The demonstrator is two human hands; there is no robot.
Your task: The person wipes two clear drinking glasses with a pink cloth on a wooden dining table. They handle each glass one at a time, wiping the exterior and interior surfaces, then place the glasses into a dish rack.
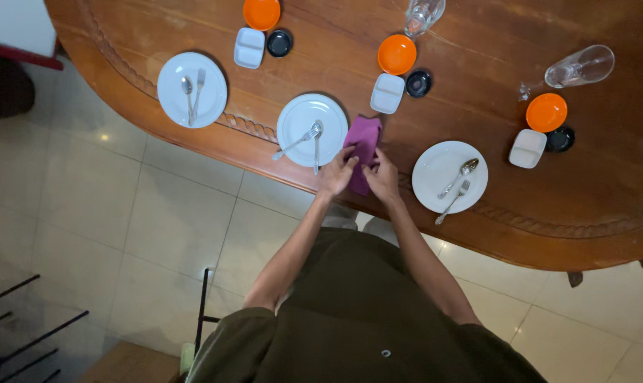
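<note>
Floor: pale glossy square tiles, nearest the viewer, below the counter edge.
Clothing: dark olive fabric, soft and matte, covering the person's body at the bottom.
Left hand: at the near edge of the counter, grip narrow, fingertips pinching the left side of the napkin.
Right hand: just beside the left hand, grip also narrow, fingers pressed on the napkin's right side.
Napkin: purple cloth, folded to a long rectangle, lying flat on the counter between the middle plate and the right plate, its near end under both hands.
Counter: reddish-brown polished wood with a rounded outline and a carved rope border along the edge.
Middle plate: round, white, smooth, carrying a metal fork and spoon, just left of the napkin.
Right plate: same round white kind, with a spoon and fork lying slantwise.
Left plate: white, round, cutlery laid straight.
Small dishes: behind each plate a white square dish, an orange round bowl and a small black saucer.
Glasses: two clear ones at the far side, one on its side.
</note>
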